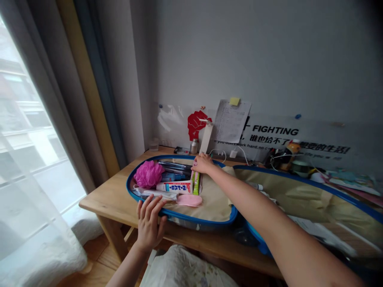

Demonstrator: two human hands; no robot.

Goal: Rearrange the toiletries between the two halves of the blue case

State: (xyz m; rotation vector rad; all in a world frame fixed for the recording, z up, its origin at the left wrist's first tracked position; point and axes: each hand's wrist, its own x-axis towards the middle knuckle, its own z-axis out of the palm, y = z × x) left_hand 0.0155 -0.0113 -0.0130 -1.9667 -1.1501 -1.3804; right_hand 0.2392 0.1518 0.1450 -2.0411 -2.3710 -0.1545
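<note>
An open blue suitcase (pixel 182 217) with beige lining lies on a wooden desk (pixel 104 201). My left hand (pixel 149 223) rests flat on its near rim, fingers spread. My right hand (pixel 202 163) reaches to the far side and pinches the top of a green tube (pixel 196 184). Beside it lie a white toothpaste box (pixel 175 187), a pink bath puff (pixel 149 174), a pink oval item (pixel 189 200) and dark pens (pixel 175 166).
The suitcase lid (pixel 302 197) lies open to the right. Along the wall stand a small metal bottle (pixel 194 146), a white box (pixel 206 138), cables, a charger (pixel 233 153) and bottles. Curtains and a window are at left. A cushioned seat (pixel 182 269) sits below.
</note>
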